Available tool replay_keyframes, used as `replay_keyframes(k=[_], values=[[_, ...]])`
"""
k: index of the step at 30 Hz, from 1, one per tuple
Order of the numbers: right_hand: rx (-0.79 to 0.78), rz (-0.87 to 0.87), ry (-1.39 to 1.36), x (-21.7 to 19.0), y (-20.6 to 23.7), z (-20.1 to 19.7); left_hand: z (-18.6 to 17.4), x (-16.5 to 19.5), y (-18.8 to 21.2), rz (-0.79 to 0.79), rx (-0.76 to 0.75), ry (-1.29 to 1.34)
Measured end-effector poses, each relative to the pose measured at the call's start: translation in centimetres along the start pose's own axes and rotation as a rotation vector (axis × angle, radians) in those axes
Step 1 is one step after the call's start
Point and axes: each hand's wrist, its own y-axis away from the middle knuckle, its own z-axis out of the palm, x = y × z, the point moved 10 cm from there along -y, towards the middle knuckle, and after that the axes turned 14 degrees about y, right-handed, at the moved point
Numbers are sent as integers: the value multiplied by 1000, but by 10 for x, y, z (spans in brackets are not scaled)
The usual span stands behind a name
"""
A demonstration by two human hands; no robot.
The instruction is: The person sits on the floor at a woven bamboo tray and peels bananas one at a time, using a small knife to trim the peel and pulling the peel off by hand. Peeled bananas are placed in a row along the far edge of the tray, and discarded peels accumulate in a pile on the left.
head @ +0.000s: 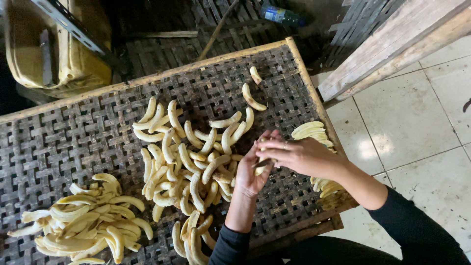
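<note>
Both hands meet over the right part of a woven bamboo counter [59, 142], just right of the big loose pile of peeled bananas [191, 157] that fills its middle. The left hand [252, 169] is turned palm up, its fingers curled around a small banana [261, 166], which lies between the two hands and is mostly hidden by them. The right hand [299, 154] comes across from the right, with a ring on one finger; its fingers are pressed together and pinch the same banana from above. Both forearms end in dark sleeves.

Taking the middle pile as the landmark: left of it and nearer the person lies a heap of banana skins [83, 225], yellow and curling. Below the pile, at the counter's near edge, sits a smaller cluster of bananas [191, 240]. Above and to the right of the pile two single peeled bananas [252, 97] lie apart from the rest. Right of the pile, behind the right hand, a bunch of unpeeled bananas [311, 131] rests on the counter's wooden rim, and more show under the right wrist.

Beyond the counter's far edge stands a yellow plastic container [59, 49], and a plastic bottle [279, 14] lies on the dark floor. Pale floor tiles [412, 122] spread to the right
</note>
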Motion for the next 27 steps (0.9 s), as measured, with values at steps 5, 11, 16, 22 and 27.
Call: replay_keyframes(k=[5, 11, 16, 22, 27], values=[[-31, -5, 30, -5, 13, 26, -34, -8, -3, -87, 59, 292], [-315, 428, -218, 92, 26, 65, -139, 14, -8, 164, 446, 107], [-599, 722, -16, 197, 54, 73, -193, 52, 8, 477, 594, 114], [-504, 753, -220, 204, 48, 93, -172, 57, 10, 468, 558, -32], [-499, 694, -238, 198, 42, 94, -161, 53, 1, 404, 579, -96]])
